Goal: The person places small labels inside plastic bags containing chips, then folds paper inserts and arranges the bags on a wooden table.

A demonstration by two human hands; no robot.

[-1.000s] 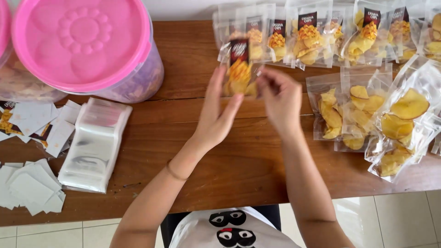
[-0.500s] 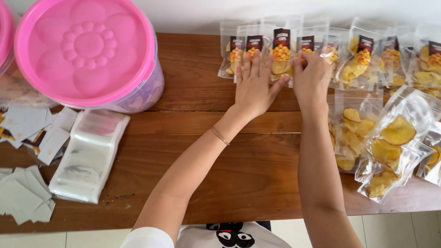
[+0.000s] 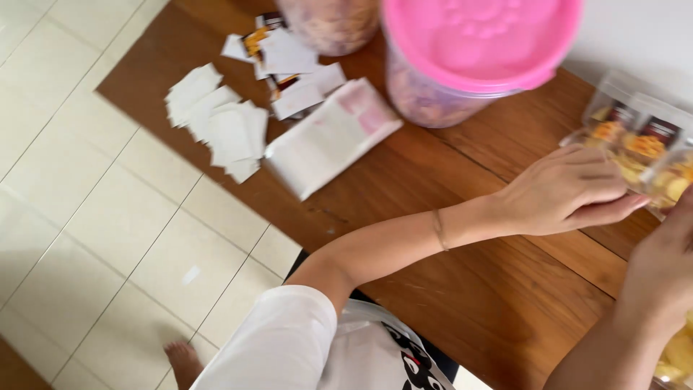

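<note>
My left hand [image 3: 570, 191] lies flat, fingers stretched out, against the near edge of a row of clear chip packets [image 3: 635, 141] with dark labels at the right end of the wooden table [image 3: 505, 289]. It grips nothing. My right hand [image 3: 660, 271] is at the right edge of the view, just below the packets. Its fingers are cut off by the frame. A few yellow chips in a clear bag [image 3: 675, 357] show at the bottom right corner.
A big tub with a pink lid [image 3: 476, 43] stands at the back, beside a second tub [image 3: 328, 22]. A stack of empty clear bags [image 3: 328, 137] and piles of white paper cards [image 3: 216, 119] lie at the left. White tiled floor [image 3: 108, 202] and my bare foot [image 3: 184, 361] show below.
The view has swung and tilted to the left, so floor now fills the left side. My left hand still rests at the packet row; my right hand has drawn back below the packets.
</note>
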